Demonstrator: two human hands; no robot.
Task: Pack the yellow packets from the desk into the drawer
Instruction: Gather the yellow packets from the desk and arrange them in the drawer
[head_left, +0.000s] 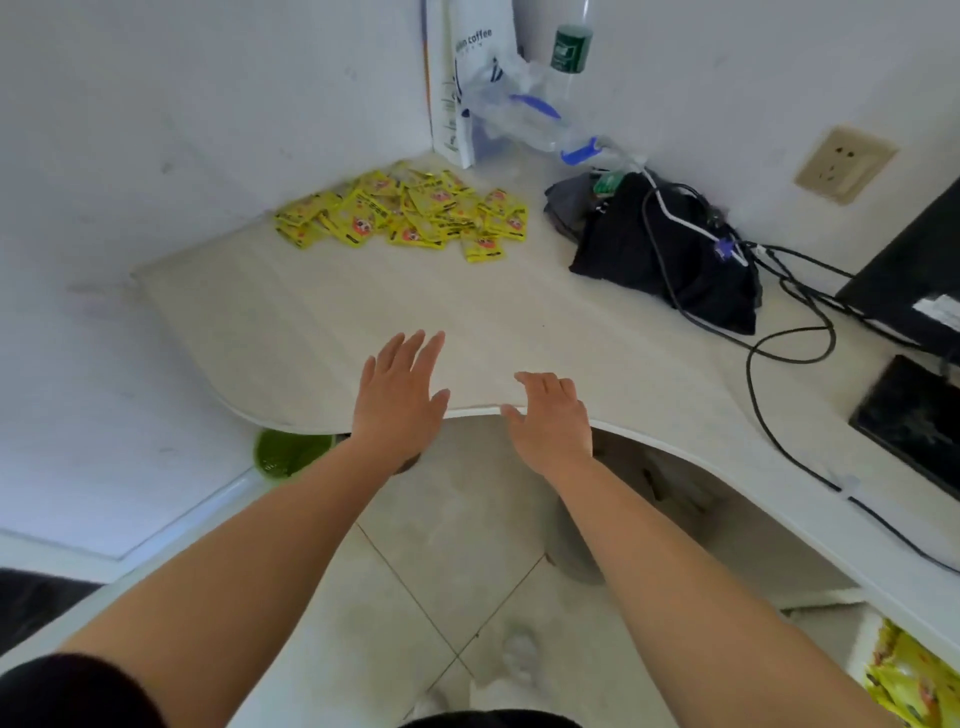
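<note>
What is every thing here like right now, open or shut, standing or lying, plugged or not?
left hand, open, fingers straight, holding nothing.
right hand, open, fingers relaxed, holding nothing.
yellow packets, heaped loosely in the back corner.
drawer, open, some packets already inside.
wall socket, nothing plugged in.
coffee bag, standing upright against the wall.
black bag, lying slumped.

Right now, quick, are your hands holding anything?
Left hand: open, fingers straight, holding nothing.
Right hand: open, fingers loosely bent, holding nothing.
</note>
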